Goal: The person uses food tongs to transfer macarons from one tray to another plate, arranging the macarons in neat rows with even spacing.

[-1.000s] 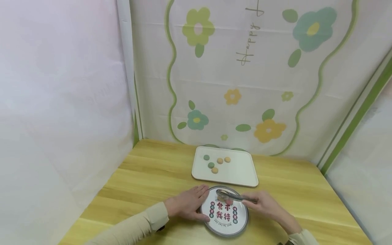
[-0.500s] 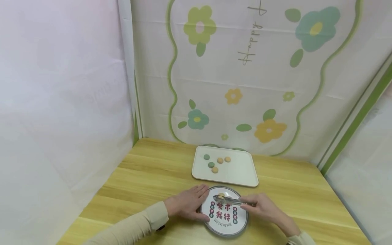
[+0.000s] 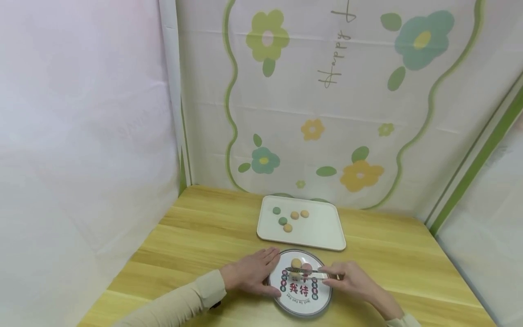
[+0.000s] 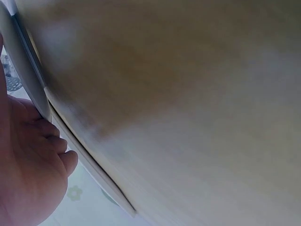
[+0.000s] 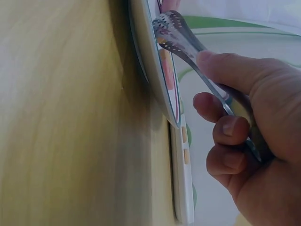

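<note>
My right hand (image 3: 347, 278) grips metal serving tongs (image 5: 186, 44) over the round white plate (image 3: 302, 306), which has a dark rim and red lettering. On the plate, just beyond the tongs, lie a yellow macaron-like cookie (image 3: 296, 263) and a pink one (image 3: 307, 268). Another yellow cookie (image 3: 295, 275) shows partly at the tongs' tips; whether it is pinched I cannot tell. My left hand (image 3: 253, 273) rests against the plate's left rim, fingers extended and thumb spread. The left wrist view shows its fingers (image 4: 44, 129) touching the plate's edge.
Behind the plate lies a white rectangular tray (image 3: 320, 227) with green cookies (image 3: 277, 210) and orange cookies (image 3: 288, 228) on its left half. The wooden table (image 3: 184, 236) ends against a flower-print curtain (image 3: 286, 104). White panels stand on both sides.
The right hand has drawn the tongs slightly toward the person across the plate, and they have turned. The yellow cookie they covered now shows beyond them. The left hand stays at the rim.
</note>
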{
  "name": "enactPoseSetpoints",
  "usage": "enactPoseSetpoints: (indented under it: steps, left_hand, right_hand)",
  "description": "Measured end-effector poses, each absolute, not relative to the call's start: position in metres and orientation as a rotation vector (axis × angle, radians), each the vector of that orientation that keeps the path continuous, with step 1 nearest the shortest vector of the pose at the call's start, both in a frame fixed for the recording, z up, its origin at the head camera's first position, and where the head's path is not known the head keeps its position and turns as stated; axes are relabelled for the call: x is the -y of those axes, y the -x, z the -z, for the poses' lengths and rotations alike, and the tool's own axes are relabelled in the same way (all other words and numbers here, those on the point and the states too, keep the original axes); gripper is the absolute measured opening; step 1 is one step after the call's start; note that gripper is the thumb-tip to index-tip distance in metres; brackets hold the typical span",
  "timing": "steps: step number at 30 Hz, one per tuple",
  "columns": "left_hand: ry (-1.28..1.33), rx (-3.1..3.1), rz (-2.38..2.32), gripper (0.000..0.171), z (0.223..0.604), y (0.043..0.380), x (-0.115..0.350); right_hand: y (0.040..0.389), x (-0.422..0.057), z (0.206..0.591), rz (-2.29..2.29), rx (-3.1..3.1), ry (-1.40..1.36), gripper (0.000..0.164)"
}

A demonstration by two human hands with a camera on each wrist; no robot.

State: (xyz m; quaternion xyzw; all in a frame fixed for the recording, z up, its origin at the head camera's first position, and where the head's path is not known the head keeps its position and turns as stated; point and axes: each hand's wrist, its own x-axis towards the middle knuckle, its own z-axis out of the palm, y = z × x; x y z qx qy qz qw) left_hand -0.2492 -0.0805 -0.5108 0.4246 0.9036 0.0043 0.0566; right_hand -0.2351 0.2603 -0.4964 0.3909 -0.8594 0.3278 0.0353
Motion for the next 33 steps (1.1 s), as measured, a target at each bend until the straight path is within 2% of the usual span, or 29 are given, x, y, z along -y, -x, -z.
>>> enactPoseSetpoints:
  steps: [33]
  left_hand:
    - [-1.276,-2.748,-0.002,0.108,0.508,0.249,0.079]
  right_hand:
    - [0.245,-0.271,0.479,-1.008,2.783,-1.053,0.042]
